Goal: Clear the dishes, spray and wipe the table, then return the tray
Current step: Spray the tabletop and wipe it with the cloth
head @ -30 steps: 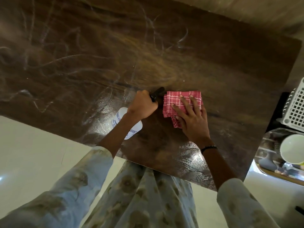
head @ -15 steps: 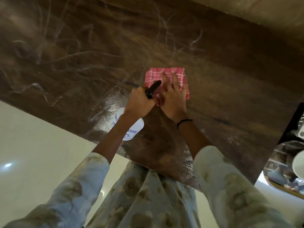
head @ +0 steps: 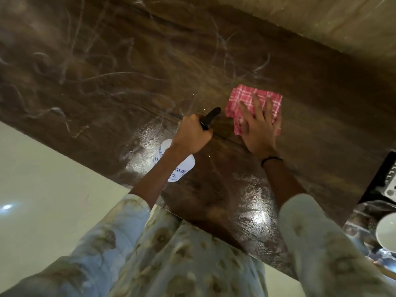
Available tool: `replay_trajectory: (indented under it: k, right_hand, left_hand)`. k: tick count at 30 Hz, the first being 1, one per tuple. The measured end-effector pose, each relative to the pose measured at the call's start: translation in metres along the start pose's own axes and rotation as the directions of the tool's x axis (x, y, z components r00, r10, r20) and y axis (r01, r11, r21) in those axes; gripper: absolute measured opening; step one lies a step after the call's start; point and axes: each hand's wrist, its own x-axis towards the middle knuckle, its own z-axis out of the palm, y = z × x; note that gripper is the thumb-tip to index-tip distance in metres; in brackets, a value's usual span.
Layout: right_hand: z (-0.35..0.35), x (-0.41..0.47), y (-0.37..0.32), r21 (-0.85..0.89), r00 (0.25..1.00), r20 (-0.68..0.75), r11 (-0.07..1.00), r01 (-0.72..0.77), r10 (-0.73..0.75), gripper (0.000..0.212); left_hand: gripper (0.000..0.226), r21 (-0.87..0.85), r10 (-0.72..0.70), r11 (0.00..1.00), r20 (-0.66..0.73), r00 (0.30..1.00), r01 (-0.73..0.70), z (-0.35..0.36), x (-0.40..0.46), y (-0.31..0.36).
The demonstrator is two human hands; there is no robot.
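Dark wood table (head: pixel 321 116), wet and streaked | right hand (head: pixel 260 129), fingers flat and spread, presses soft checked cloth (head: pixel 246 97) mid-table; likely bunches, best held flat under the palm | left hand (head: pixel 191 135) grips spray bottle (head: pixel 171 159) by its neck, probably light, slippery when wet.

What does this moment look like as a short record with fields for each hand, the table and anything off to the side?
left hand: grips the spray bottle by its black trigger head
right hand: fingers flat, pressing the red checked cloth
table: dark wood, pale streaks, wet sheen near the front edge
side: white bowl at right, cut off by the frame
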Motion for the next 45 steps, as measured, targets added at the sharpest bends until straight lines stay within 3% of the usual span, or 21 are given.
replay_trajectory:
  k: [3,7,10,13,18,23,36,43,45]
  right_hand:
    - [0.003,0.029,-0.045,0.039,1.000,-0.001,0.999,0.024,-0.024,0.054]
    - [0.016,0.011,-0.081,0.055,0.966,-0.009,0.964,0.259,-0.258,0.056]
    - [0.028,-0.026,-0.060,-0.068,0.894,0.005,0.891,0.448,-0.449,0.048]
    - [0.026,-0.048,-0.012,-0.153,0.861,0.101,0.847,0.509,-0.499,0.057]
    - [0.005,-0.033,0.042,-0.185,0.973,0.076,0.956,0.228,-0.218,0.051]
    - [-0.016,0.014,0.050,-0.061,1.000,-0.003,0.998,-0.030,0.030,0.050]
    - [-0.017,0.029,0.053,0.000,0.995,-0.070,0.998,-0.068,0.068,0.050]
    - [-0.036,0.100,0.028,0.115,0.951,-0.083,0.951,-0.287,0.297,0.056]
    - [-0.037,0.121,0.007,0.108,0.958,-0.081,0.958,-0.265,0.274,0.054]
  left_hand:
    - [0.019,-0.019,-0.007,1.000,0.022,1.000,0.008,-0.002,0.004,0.001]
    - [0.012,-0.004,0.009,1.000,0.029,1.000,-0.009,-0.007,0.009,0.005]
    - [0.010,0.012,0.017,1.000,0.073,0.997,-0.018,-0.011,0.016,0.010]
    - [0.012,0.033,0.037,0.999,0.112,0.993,-0.041,-0.012,0.026,0.018]
    - [0.022,0.073,0.051,0.995,0.152,0.987,-0.063,-0.010,0.045,0.034]
    - [0.022,0.062,0.046,0.996,0.185,0.982,-0.058,-0.004,0.067,0.053]
    - [0.016,0.060,0.051,0.996,0.190,0.980,-0.063,-0.006,0.104,0.066]
    - [0.023,0.052,0.045,0.997,0.169,0.985,-0.055,-0.019,0.114,0.055]
    - [0.023,0.048,0.059,0.997,0.159,0.986,-0.067,-0.025,0.116,0.053]
